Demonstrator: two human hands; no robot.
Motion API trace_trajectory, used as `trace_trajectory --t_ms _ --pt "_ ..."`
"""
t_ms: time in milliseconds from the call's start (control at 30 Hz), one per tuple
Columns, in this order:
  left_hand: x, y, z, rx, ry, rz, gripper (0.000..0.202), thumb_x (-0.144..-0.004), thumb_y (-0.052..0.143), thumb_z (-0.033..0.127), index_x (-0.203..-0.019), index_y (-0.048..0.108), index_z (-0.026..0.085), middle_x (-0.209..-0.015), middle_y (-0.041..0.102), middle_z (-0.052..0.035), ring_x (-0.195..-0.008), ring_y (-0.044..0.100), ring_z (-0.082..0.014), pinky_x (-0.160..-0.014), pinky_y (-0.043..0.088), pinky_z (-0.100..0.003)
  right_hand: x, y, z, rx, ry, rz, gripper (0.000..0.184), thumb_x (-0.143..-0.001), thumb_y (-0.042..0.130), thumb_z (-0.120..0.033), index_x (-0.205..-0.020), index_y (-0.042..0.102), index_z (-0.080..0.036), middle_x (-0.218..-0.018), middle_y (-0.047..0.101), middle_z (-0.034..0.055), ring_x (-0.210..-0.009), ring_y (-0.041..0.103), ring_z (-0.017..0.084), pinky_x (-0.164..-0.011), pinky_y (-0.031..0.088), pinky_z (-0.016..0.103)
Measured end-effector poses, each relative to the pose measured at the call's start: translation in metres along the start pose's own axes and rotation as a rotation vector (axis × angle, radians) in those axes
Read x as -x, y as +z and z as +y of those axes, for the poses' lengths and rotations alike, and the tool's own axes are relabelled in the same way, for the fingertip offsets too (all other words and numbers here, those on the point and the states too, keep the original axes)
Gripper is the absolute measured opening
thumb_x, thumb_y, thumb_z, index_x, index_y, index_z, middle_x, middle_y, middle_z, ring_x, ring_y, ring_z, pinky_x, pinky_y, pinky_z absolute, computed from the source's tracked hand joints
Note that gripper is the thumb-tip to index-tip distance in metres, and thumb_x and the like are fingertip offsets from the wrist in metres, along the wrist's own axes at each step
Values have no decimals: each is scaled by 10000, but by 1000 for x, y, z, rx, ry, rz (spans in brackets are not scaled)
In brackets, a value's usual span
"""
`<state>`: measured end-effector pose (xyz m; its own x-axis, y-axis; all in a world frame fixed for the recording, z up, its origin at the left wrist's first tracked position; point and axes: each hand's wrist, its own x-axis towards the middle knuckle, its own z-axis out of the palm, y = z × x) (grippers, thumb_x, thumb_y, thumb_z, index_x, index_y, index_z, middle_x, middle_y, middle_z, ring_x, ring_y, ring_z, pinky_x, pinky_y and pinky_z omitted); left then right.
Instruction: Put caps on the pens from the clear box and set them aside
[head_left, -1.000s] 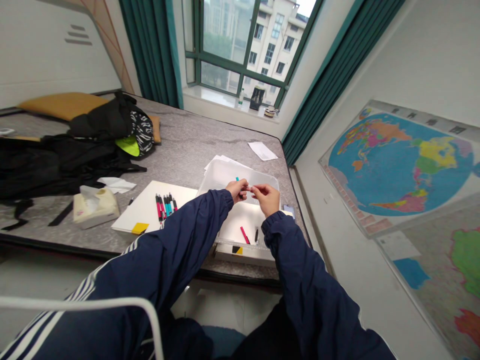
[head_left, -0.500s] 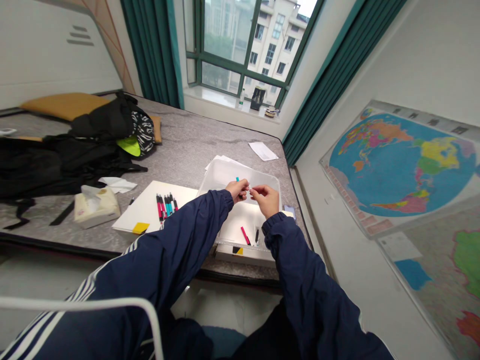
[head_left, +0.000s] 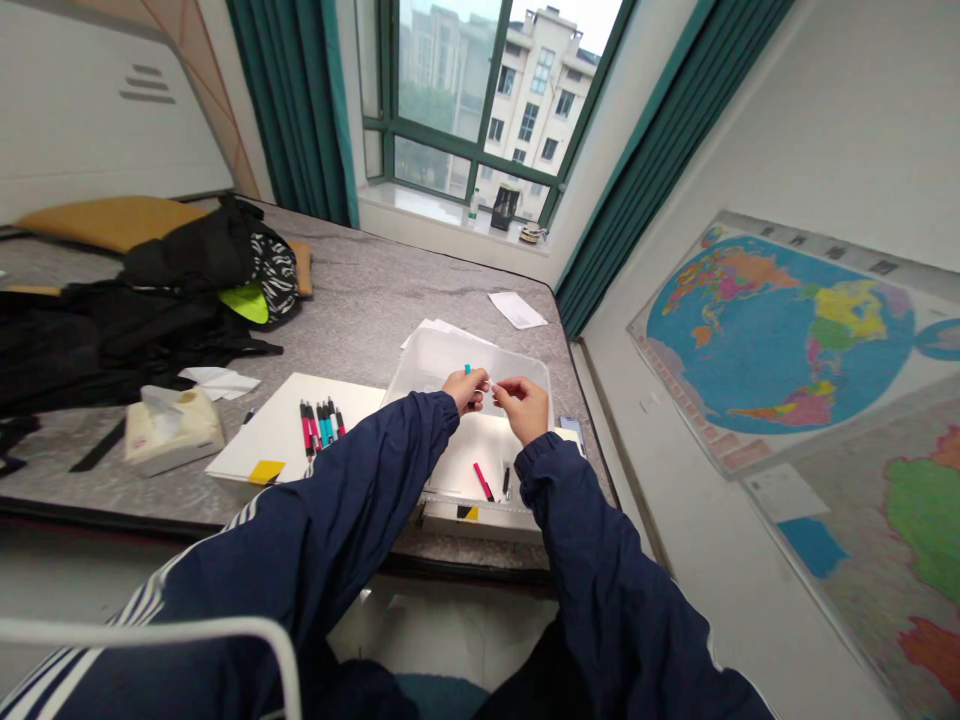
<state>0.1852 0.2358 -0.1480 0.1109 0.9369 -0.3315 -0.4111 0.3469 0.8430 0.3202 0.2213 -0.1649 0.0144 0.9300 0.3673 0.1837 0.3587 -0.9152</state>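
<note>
Over a clear plastic bin [head_left: 420,362], my left hand [head_left: 466,390] is closed around a teal pen barrel [head_left: 468,369], whose end pokes out above the fingers. My right hand [head_left: 525,408] pinches close beside it, with a small pale piece between the two hands, too small to name. Below them, a red pen barrel [head_left: 483,482] and a thin black pen part [head_left: 506,481] lie in the bin. To the left, several red, teal and black pens [head_left: 321,424] are lined up on a white box [head_left: 274,420], partly behind my left sleeve.
A tissue pack [head_left: 172,430] sits left of the white box, with a black backpack [head_left: 135,320] and a patterned cap [head_left: 274,275] beyond. A sheet of paper [head_left: 517,310] lies behind the bin. The wall with a world map [head_left: 780,330] bounds the right side.
The view has shifted slightly, so the scene sits a little further left. Both hands remain together over the bin, with only slight finger movement.
</note>
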Motion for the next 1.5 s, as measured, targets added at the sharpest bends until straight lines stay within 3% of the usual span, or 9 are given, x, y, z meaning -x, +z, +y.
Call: trace_trajectory --t_ms 467,633,800,1033,1300,1500 --pt "-6 -6 -12 -231 124 -22 125 -693 510 253 -719 394 214 -521 484 50 -330 292 -50 -367 267 -190 1 3 3 35 37 -32 274 -683 707 -379 -832 683 -150 -754 705 64 -633 655 177 -599 588 322" --pt "-4 -7 -13 -260 109 -20 134 -700 516 269 -727 397 212 -518 478 53 -331 286 -44 -367 269 -181 1 2 8 84 41 -54 305 -712 682 -374 -918 706 -150 -824 716 73 -682 662 176 -634 592 325" --pt "0 -6 -9 -297 128 -38 140 -691 525 272 -728 404 211 -517 494 47 -334 301 -49 -369 285 -182 1 0 10 140 19 -36 262 -723 677 -374 -883 703 -169 -847 719 63 -718 666 169 -699 584 326" --pt "-1 -8 -7 -305 151 -47 127 -672 524 246 -732 417 212 -520 502 46 -335 302 -53 -374 293 -185 0 2 7 -8 105 -19 292 -714 694 -408 -853 701 -152 -703 703 51 -631 677 178 -638 580 319" --pt "0 -7 -5 -284 152 -99 138 -674 534 253 -753 427 212 -526 512 46 -330 294 -52 -372 307 -191 -3 2 -1 -188 185 16 301 -700 707 -425 -789 661 -141 -694 703 58 -603 673 159 -598 581 286" --pt "1 -6 -3 -266 153 -95 162 -677 569 263 -754 437 209 -521 504 51 -332 290 -47 -372 302 -186 -6 1 2 -293 256 20 361 -669 737 -435 -849 675 -127 -794 724 93 -683 700 184 -664 593 318"
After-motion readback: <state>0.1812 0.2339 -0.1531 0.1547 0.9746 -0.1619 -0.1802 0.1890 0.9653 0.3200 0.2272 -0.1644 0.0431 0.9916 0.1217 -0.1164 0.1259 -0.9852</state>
